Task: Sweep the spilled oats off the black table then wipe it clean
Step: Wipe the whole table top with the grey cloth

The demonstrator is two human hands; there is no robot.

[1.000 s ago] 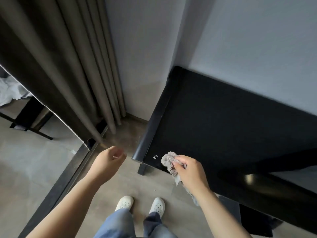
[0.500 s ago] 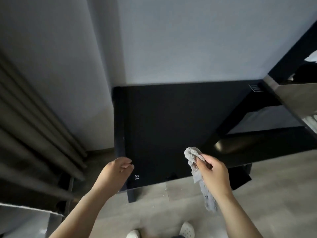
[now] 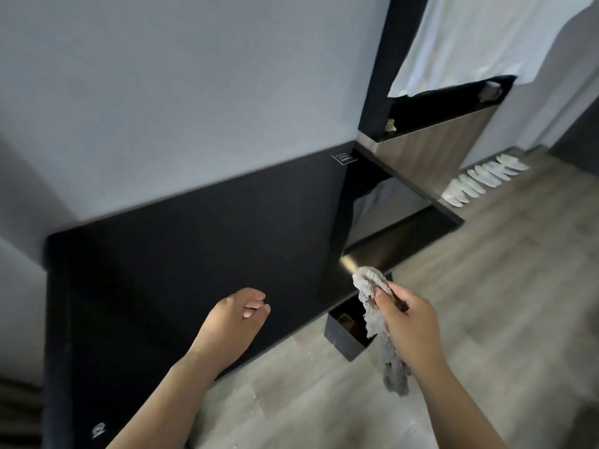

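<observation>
The black table (image 3: 181, 254) fills the middle of the head view, its top dark and bare against a grey wall. My right hand (image 3: 411, 325) grips a crumpled grey cloth (image 3: 372, 286) just past the table's right front corner; the cloth's tail hangs down below my wrist. My left hand (image 3: 233, 319) hovers over the table's front edge with its fingers loosely curled and nothing in it. A few pale oat specks (image 3: 246, 393) lie on the floor in front of the table.
A small black open bin (image 3: 345, 335) stands on the wooden floor by the table's right corner. Behind it a black shelf frame (image 3: 418, 196) with a wood panel rises. White slippers (image 3: 483, 179) line the floor at the right. White fabric (image 3: 486, 37) hangs above.
The view has swung right, from the curtain side to the table's right end. My right hand has carried the cloth from the left front corner to beyond the right corner. My left hand followed.
</observation>
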